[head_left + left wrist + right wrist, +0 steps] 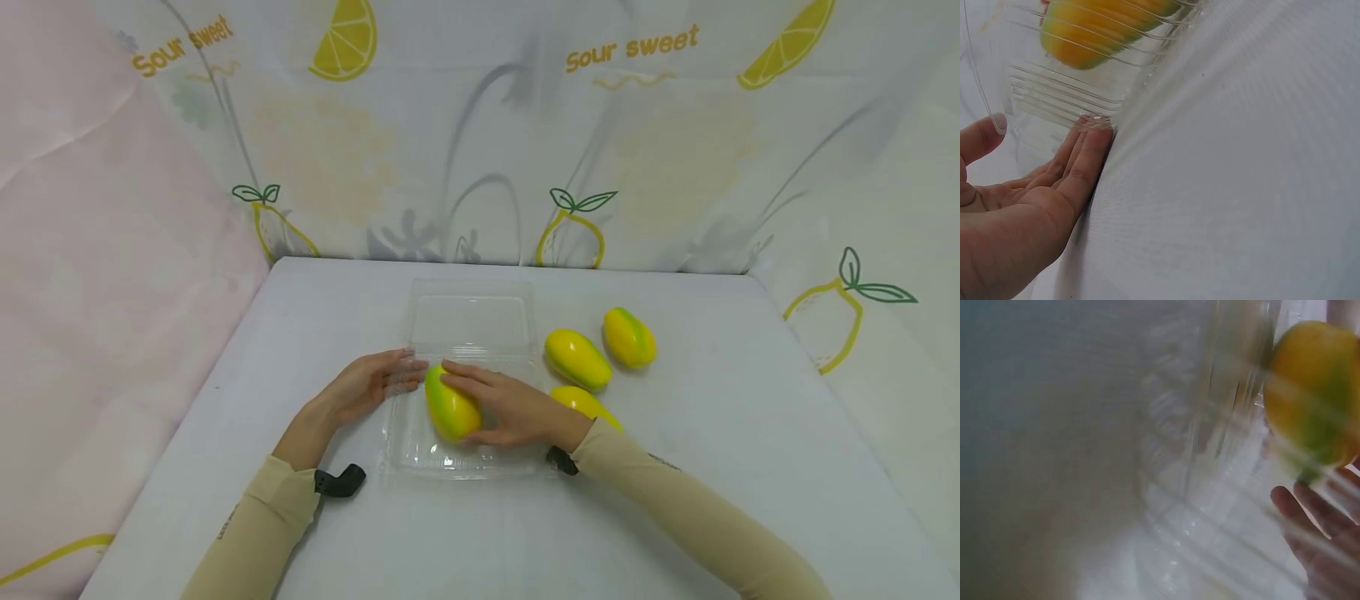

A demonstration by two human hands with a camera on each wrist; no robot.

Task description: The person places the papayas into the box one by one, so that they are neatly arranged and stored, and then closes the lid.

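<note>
A yellow-green mango point(452, 406) is in the base of a lidded clear plastic container point(420, 454), gripped by the right hand point(517, 408). That hand's fingers curve over the mango's top, with the thumb at its near side. In the right wrist view the mango point(1307, 394) shows beyond blurred clear plastic. At the container's left side, the left hand point(371, 383) has its fingers extended against the wall. The left wrist view shows the left hand point(1054, 194) with fingertips at the ribbed lower side and the thumb by the rim.
Right of the container lie more mangoes: one mango point(577, 360) beside the container, another mango point(629, 338) farther back, and a third mango point(585, 403) partly behind the right wrist. The open lid point(472, 319) lies toward the back of the white table point(315, 312). Printed cloth hangs around it.
</note>
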